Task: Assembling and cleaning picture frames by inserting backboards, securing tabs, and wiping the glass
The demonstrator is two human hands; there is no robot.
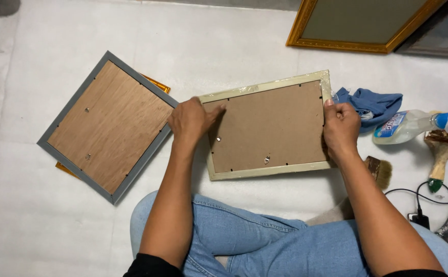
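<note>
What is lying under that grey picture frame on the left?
Under the grey frame, gold-orange corners poke out at its top and lower-left edges. It looks like another frame, but the rest is covered.

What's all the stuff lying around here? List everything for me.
Cream picture frame: one, face down, centre, brown backing.
Grey picture frame: one, face down, left, wooden backing.
Orange frame: one, mostly hidden under the grey one.
Gold frame: one, top right.
Blue cloth: one, right of cream frame.
Spray bottle: one, clear, lying at right.
Brushes: two, right.
Black cable: one, lower right.
Jeans: blue, bottom.
Left hand: on cream frame's left edge.
Right hand: gripping its right edge.
</note>
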